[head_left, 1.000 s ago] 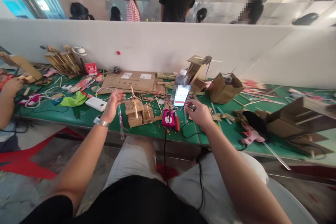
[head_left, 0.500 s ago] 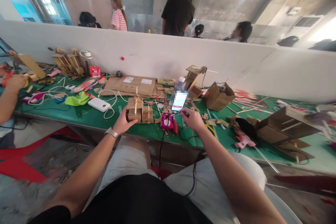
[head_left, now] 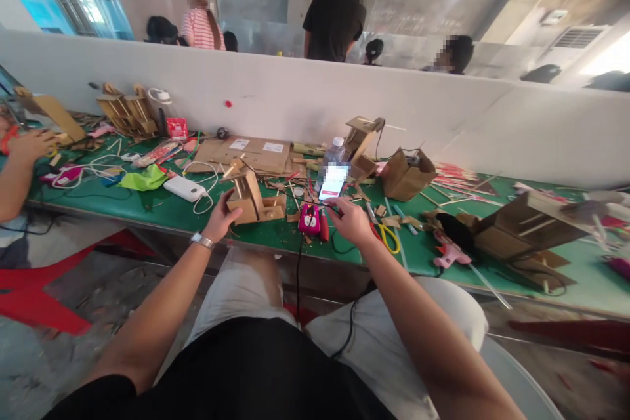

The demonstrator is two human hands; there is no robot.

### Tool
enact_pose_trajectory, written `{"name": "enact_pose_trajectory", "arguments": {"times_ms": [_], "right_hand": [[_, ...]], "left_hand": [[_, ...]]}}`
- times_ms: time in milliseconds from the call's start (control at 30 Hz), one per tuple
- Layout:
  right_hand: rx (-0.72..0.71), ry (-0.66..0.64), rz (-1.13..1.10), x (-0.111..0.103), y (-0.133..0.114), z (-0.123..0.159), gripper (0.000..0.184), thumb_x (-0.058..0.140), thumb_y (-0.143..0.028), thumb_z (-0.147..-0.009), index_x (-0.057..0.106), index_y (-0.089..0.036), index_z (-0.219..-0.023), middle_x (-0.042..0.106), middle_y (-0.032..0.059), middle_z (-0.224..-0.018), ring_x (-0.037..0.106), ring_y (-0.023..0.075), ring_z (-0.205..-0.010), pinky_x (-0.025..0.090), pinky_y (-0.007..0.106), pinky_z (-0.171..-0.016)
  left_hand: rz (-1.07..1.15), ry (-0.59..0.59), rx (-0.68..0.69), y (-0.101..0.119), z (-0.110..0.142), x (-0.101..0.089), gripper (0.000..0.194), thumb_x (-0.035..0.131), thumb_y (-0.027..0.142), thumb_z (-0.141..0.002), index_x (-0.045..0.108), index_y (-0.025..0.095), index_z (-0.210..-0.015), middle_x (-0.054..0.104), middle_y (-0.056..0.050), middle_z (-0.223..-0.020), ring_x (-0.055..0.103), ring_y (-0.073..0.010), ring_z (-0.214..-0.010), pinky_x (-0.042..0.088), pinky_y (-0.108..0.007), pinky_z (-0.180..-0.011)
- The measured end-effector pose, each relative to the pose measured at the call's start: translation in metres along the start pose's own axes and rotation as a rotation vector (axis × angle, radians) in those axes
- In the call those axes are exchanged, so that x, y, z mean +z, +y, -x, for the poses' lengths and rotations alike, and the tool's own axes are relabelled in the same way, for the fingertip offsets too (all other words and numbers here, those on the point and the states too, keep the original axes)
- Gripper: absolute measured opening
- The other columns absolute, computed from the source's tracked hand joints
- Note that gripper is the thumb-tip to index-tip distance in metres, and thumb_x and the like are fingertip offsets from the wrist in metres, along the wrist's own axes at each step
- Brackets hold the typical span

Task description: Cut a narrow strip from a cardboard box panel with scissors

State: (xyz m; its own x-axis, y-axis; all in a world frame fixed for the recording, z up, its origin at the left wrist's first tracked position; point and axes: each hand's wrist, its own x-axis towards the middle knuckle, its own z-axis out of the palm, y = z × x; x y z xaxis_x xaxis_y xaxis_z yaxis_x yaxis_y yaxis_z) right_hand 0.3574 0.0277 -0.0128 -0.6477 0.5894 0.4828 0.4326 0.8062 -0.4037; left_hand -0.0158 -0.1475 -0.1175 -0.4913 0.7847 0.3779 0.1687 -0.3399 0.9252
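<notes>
My left hand [head_left: 221,215] grips the left side of a small cardboard model [head_left: 250,195] with a thin wooden stick across its top. The model stands near the table's front edge, turned at an angle. A thin black cable [head_left: 311,202] runs from the model to my right hand [head_left: 348,220], whose fingers are pinched on it. Between my hands lie a magenta device [head_left: 310,219] with a white cartoon face and a red-handled tool [head_left: 323,226]. Just beyond my right hand a lit phone [head_left: 333,182] leans against a clear bottle [head_left: 336,152].
Yellow-handled scissors [head_left: 390,238] lie right of my right hand. Further right are a pink glue gun [head_left: 451,253] and a large cardboard structure [head_left: 526,230]. A white power bank [head_left: 185,188] and green cloth [head_left: 144,178] lie left. A co-worker's hand [head_left: 34,143] works at far left.
The cardboard model has been turned, now showing its side, and shifted slightly left with my left hand. My right hand has moved a little left, uncovering more of the yellow-handled scissors.
</notes>
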Motion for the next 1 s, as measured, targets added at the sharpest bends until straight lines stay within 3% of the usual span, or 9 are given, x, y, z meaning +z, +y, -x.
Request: {"name": "enact_pose_trajectory", "arguments": {"times_ms": [167, 367, 533, 633, 767, 1000], "right_hand": [[0.004, -0.001, -0.020, -0.008, -0.003, 0.000, 0.027, 0.061, -0.028, -0.097, 0.077, -0.020, -0.116, 0.082, 0.0116, -0.107, 0.075, 0.0264, -0.095, 0.057, 0.036, -0.085], [0.082, 0.029, -0.025, -0.030, 0.005, -0.007, 0.024, 0.064, -0.031, -0.095, 0.081, -0.019, -0.106, 0.082, 0.0106, -0.096, 0.073, 0.0252, -0.084, 0.054, 0.036, -0.080], [0.123, 0.027, -0.077, -0.032, -0.006, -0.003, 0.030, 0.062, -0.039, -0.097, 0.081, -0.019, -0.105, 0.078, 0.0050, -0.078, 0.065, 0.0193, -0.065, 0.048, 0.030, -0.064], [0.078, -0.021, -0.170, -0.026, -0.022, 0.005, 0.030, 0.061, -0.040, -0.098, 0.082, -0.019, -0.105, 0.078, 0.0039, -0.080, 0.063, 0.0173, -0.065, 0.046, 0.029, -0.064], [0.070, -0.100, -0.200, -0.023, -0.034, 0.013, 0.029, 0.062, -0.039, -0.098, 0.083, -0.019, -0.103, 0.075, 0.0023, -0.073, 0.059, 0.0171, -0.063, 0.043, 0.029, -0.063], [0.086, -0.053, -0.062, -0.017, -0.018, 0.014, 0.024, 0.064, -0.032, -0.095, 0.078, -0.019, -0.110, 0.077, 0.0107, -0.105, 0.069, 0.0258, -0.087, 0.055, 0.039, -0.083]], "left_hand": [[0.014, 0.060, -0.014, -0.008, 0.002, -0.007, 0.077, 0.080, 0.062, -0.083, 0.056, 0.019, -0.142, 0.073, -0.016, -0.130, 0.073, -0.0322, -0.116, 0.059, -0.050, -0.101], [-0.003, 0.056, 0.023, -0.007, 0.003, -0.007, 0.080, 0.090, 0.060, -0.070, 0.056, 0.024, -0.134, 0.073, -0.011, -0.126, 0.074, -0.0298, -0.111, 0.061, -0.044, -0.096], [-0.048, 0.078, 0.101, 0.002, 0.011, -0.002, 0.086, 0.092, 0.056, -0.071, 0.051, 0.026, -0.141, 0.065, -0.015, -0.139, 0.067, -0.0333, -0.126, 0.056, -0.048, -0.108], [-0.078, 0.105, 0.150, 0.008, 0.015, 0.002, 0.093, 0.092, 0.059, -0.070, 0.047, 0.028, -0.145, 0.060, -0.016, -0.146, 0.063, -0.0358, -0.133, 0.053, -0.052, -0.112], [-0.132, 0.122, 0.196, 0.015, 0.017, 0.008, 0.087, 0.089, 0.063, -0.071, 0.050, 0.027, -0.140, 0.063, -0.016, -0.142, 0.064, -0.0381, -0.131, 0.050, -0.057, -0.115], [-0.197, 0.092, 0.181, 0.018, 0.022, 0.030, 0.070, 0.089, 0.059, -0.074, 0.061, 0.024, -0.129, 0.072, -0.015, -0.125, 0.066, -0.0422, -0.127, 0.049, -0.064, -0.116]]}}
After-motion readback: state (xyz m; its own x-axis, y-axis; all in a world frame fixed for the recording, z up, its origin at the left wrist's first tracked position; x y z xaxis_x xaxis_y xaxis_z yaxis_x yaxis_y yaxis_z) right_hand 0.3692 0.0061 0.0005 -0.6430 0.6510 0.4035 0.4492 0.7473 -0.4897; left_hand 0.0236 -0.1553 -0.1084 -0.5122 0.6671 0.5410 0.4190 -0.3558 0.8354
